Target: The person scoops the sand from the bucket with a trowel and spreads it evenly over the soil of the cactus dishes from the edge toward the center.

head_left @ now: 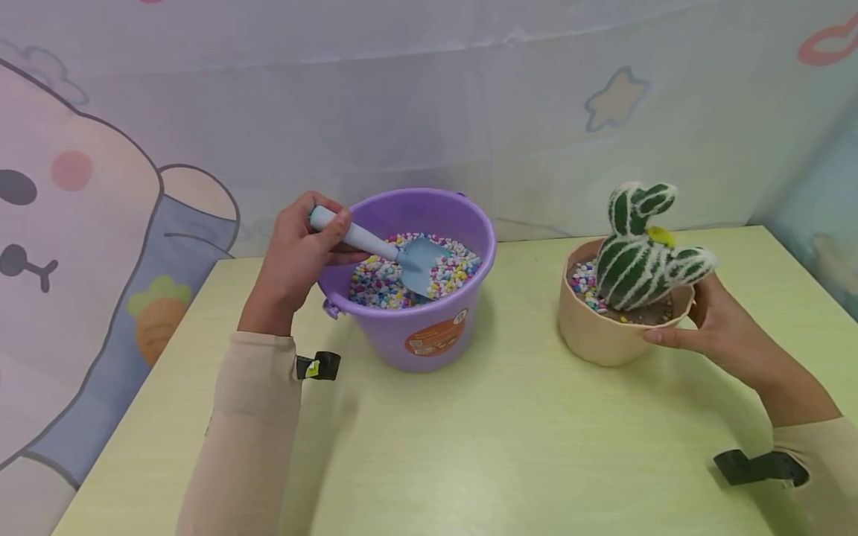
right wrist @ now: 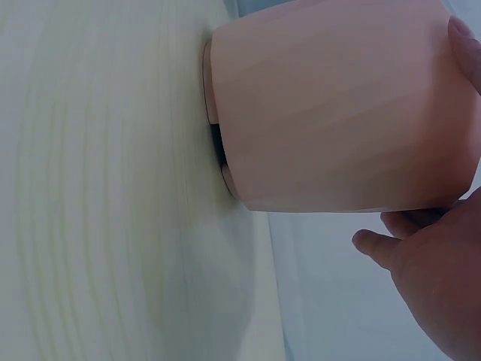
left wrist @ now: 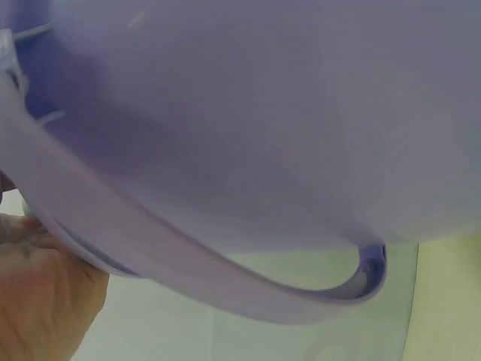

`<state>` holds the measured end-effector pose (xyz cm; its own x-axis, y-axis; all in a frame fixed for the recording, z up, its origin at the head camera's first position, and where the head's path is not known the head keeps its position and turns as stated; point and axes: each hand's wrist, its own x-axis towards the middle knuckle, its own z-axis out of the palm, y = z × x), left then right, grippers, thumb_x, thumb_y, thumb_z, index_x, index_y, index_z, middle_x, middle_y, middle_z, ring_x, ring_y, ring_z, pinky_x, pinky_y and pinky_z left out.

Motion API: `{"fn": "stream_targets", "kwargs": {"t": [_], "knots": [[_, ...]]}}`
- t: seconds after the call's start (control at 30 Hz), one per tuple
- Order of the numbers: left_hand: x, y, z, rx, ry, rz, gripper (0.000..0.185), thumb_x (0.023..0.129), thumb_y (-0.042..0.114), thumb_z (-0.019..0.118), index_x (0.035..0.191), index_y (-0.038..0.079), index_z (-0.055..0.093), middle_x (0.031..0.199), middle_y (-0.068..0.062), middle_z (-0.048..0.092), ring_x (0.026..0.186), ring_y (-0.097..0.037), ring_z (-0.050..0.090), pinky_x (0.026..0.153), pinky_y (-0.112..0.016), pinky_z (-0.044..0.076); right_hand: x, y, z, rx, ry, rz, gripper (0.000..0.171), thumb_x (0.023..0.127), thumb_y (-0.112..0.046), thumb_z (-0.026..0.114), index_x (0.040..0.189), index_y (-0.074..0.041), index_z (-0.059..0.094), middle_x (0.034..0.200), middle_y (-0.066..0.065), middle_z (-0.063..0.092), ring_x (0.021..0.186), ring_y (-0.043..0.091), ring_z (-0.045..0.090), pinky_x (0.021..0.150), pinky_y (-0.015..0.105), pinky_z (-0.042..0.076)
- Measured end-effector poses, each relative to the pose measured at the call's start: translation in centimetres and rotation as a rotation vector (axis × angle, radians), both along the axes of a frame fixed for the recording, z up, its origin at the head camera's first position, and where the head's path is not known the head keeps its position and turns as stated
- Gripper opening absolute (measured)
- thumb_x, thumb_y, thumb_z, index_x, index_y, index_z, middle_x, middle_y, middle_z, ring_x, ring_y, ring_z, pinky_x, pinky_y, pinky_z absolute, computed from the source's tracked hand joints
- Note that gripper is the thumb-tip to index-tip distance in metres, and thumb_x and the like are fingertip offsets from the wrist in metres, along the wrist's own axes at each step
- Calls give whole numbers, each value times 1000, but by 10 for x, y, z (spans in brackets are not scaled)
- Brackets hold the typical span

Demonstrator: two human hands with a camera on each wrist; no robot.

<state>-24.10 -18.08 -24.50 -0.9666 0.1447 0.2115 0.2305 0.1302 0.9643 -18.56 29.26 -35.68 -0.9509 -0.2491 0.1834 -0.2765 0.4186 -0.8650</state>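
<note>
My left hand (head_left: 298, 249) grips the pale handle of a small blue shovel (head_left: 420, 266), whose blade lies on the colourful pebbles (head_left: 382, 286) inside a purple bucket (head_left: 488, 249). In the left wrist view the bucket's wall and its hanging handle (left wrist: 225, 282) fill most of the picture, and part of the left hand (left wrist: 45, 289) shows at the lower left. My right hand (head_left: 727, 331) holds the rim of a beige flowerpot (head_left: 596, 339) from the right, thumb on the outside. In the pot leans a green plush cactus (head_left: 630, 272) with white stripes, beside some pebbles (head_left: 585, 283).
Both the bucket and the pot stand on a pale yellow-green table (head_left: 509, 439). A printed cloth backdrop (head_left: 402, 112) hangs close behind them. An orange label (head_left: 437, 339) is on the bucket's front. Each sleeve carries a black strap.
</note>
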Motion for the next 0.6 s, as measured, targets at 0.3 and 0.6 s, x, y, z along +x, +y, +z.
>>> {"fn": "stream_targets", "kwargs": {"t": [0.3,0.6], "knots": [[0,0,3,23,-39,13,21,103,13,53,108,-7,46,107,-23,51,84,-24,72,77,-38,60,1,0,1,-21,35,31,102,80,13,73,155,-26,16,146,2,27,124,9,38,90,9,38],[1,3,2,-30,-25,28,24,103,15,53,110,-7,46,109,-23,51,80,-21,72,77,-37,60,1,1,0,-41,26,33,101,80,14,72,155,-26,17,150,1,23,133,12,28,94,6,34]]}}
